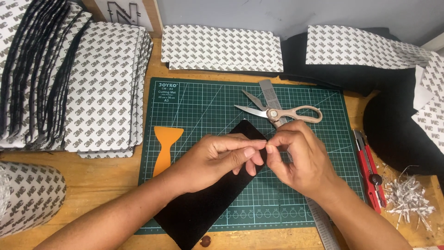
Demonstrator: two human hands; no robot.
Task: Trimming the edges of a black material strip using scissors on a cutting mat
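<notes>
Landmark: green gridded cutting mat (203, 106).
Left hand (217, 159): we pinch the black rectangular foam strip (203, 210) at mat centre.
Right hand (296, 155): fingertips closed on the strip's upper corner.

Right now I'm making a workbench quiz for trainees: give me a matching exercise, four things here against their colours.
Things:
1. scraper
2. scissors
3. utility knife
4. rectangular sheet under the left hand and right hand

Colours:
A. black
B. red
C. orange
D. beige handles

Pairs: 1-C, 2-D, 3-B, 4-A
</notes>
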